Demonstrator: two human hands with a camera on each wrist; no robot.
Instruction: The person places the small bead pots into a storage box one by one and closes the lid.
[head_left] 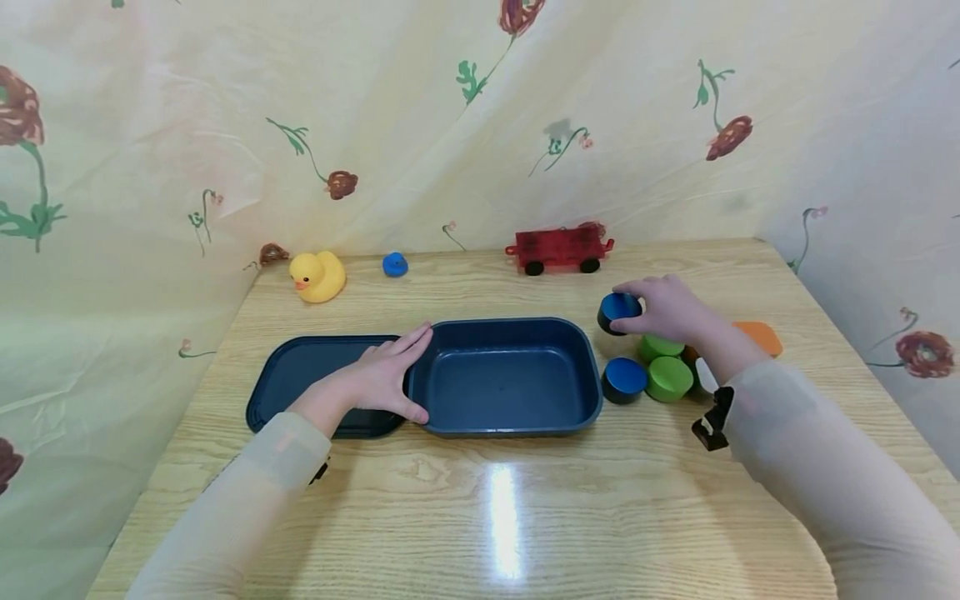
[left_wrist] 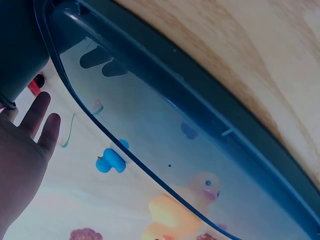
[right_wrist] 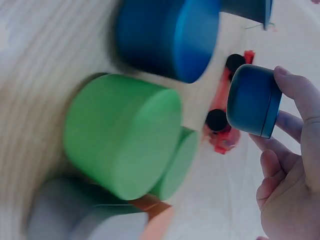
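Blue container (head_left: pixel 620 308) is seen from the head pinched by the right hand (head_left: pixel 663 310); between the hands, a tray (head_left: pixel 502 383) is touched by the left hand (head_left: pixel 378 375), fingers outspread. From the left wrist, those fingers are shown uncurled. From the right wrist, green containers (right_wrist: pixel 122 137) are seen near the hand; the piece could be dropped if the fingertip pinch were loosened.

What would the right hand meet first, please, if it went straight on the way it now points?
Probably the red wagon, which stands beyond the blue container that the right hand holds, though the hand's height is unclear, so it might pass above.
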